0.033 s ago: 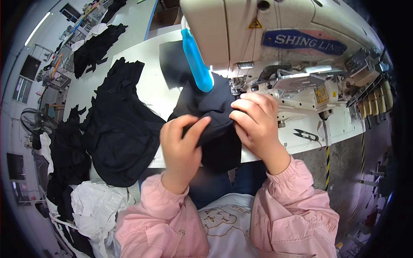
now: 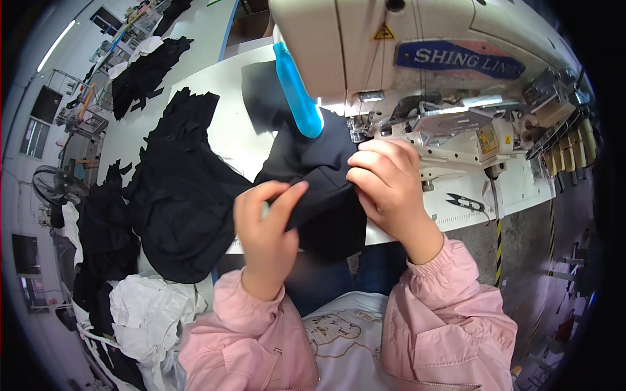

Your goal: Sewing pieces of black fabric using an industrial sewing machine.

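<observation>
Black fabric (image 2: 326, 195) pinched by left hand (image 2: 266, 231) and right hand (image 2: 391, 189)
Sewing machine (image 2: 443, 25) is seen at 1 o'clock.

Your right hand (image 2: 388, 186) is near the presser foot (image 2: 358, 132), fingers curled into a pinch; your left hand (image 2: 266, 225), farther left of it, has thumb and forefinger close together.

black cloth (image 2: 316, 156), seemingly layered, on table (image 2: 242, 151)
</observation>
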Demonstrator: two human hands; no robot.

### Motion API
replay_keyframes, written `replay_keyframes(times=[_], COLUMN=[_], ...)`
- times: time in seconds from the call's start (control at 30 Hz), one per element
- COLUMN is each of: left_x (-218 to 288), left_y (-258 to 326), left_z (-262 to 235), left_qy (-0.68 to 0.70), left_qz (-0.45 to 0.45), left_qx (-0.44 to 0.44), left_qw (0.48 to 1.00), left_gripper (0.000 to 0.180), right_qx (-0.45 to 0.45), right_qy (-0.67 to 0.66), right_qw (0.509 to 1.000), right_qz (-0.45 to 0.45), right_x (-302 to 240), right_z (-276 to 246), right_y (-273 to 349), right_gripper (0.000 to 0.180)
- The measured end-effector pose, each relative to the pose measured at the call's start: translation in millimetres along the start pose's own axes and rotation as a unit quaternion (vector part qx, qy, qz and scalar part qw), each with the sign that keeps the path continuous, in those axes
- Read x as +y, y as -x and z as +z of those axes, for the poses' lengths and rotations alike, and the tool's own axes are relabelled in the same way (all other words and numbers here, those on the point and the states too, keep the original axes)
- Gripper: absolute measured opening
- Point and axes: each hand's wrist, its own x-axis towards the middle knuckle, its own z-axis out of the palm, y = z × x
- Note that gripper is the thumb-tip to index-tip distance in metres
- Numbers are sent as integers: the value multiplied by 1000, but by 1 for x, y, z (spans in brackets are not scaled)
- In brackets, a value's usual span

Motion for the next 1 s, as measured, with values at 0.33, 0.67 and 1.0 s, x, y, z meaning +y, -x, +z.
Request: replay_keyframes(times=[0.33, 0.67, 1.0], left_x=[14, 4, -11], left_y=[-9, -8, 2], left_z=[-42, -47, -48], left_qy=[251, 240, 310], left_qz=[-129, -162, -140], left_qx=[-83, -87, -85], left_qw=[956, 953, 936], left_gripper=[44, 28, 23], right_qx=[-87, -212, -227], right_qy=[-193, -181, -239], right_qw=[977, 960, 944], right_qz=[8, -3, -31], right_x=[-11, 6, 9], right_z=[-10, -20, -5], right_y=[-24, -37, -50], right_gripper=[31, 28, 16])
